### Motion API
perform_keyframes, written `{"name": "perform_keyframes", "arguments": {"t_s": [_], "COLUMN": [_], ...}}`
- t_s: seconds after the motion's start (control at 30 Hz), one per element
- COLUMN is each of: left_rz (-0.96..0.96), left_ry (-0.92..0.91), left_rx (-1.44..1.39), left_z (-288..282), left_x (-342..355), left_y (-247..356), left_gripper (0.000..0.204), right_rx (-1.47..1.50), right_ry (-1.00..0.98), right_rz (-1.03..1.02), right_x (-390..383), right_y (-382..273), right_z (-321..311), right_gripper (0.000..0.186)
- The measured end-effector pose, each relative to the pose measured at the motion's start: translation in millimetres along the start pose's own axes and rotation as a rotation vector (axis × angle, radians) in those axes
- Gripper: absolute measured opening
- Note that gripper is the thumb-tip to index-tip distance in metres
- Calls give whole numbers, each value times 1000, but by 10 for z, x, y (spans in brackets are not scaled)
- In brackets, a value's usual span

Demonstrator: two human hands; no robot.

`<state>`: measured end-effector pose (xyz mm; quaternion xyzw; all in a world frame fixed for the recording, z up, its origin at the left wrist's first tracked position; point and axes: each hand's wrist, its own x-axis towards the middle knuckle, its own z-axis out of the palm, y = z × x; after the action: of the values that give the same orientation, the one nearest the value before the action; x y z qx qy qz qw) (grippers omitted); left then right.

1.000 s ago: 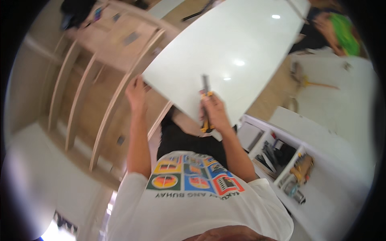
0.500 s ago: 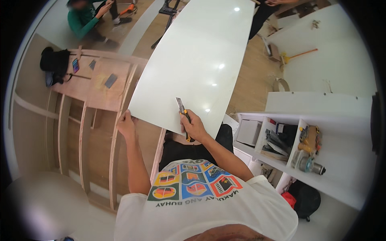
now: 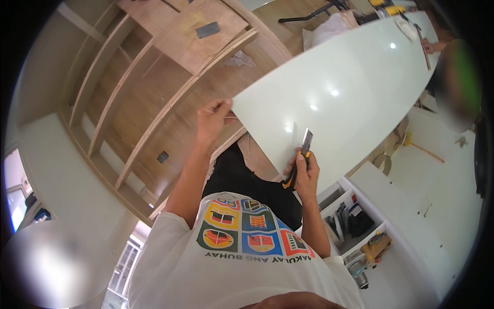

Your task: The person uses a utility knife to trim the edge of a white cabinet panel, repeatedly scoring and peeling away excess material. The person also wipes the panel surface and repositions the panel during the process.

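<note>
A long glossy white panel stretches away from me toward the upper right. My left hand grips its near left corner. My right hand is shut on a yellow-and-black utility knife, whose blade rests on the panel close to its near edge. Below the hands I see my own white printed shirt and black trousers.
A plywood frame of slats and shelves lies to the left under the panel. A white shelf unit with tools stands at the lower right. Another person is at the panel's far end. A broom lies on the white floor.
The view has swung round, so the panel now runs to the upper right. Both hands stay on the panel, the left at its corner, the right with the knife.
</note>
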<state>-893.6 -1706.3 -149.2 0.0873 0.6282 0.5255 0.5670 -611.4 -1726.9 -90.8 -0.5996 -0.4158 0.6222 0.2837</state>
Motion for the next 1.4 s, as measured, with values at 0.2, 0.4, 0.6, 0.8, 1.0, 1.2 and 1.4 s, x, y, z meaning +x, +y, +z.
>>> {"name": "perform_keyframes", "arguments": {"t_s": [0.2, 0.4, 0.6, 0.8, 1.0, 1.2, 1.4], "left_rz": [-2, -29, -88, -46, -6, 16, 28], "left_ry": [23, 6, -59, -52, -76, -72, -59], "left_rx": [-139, -84, -123, -173, -137, -98, -38], "left_z": [87, 31, -25, -21, -48, -57, -54], "left_x": [-203, -177, -169, -185, -166, -159, -168], "left_y": [-9, 42, 20, -73, -94, -27, 13], "left_gripper": [23, 23, 19, 16, 14, 13, 13], "right_rx": [-212, -690, -871, -617, -333, -945, -1121], "right_ry": [-234, -404, -250, -309, -360, -302, -284], "right_rz": [21, 32, -40, 216, 238, 73, -222], "right_x": [215, 459, 462, 589, 668, 665, 648], "right_y": [-604, -835, -805, -958, -1001, -982, -963], "right_z": [516, 963, 1210, 1271, 1354, 1384, 1403], "right_gripper": [29, 37, 29, 34, 33, 32, 21]}}
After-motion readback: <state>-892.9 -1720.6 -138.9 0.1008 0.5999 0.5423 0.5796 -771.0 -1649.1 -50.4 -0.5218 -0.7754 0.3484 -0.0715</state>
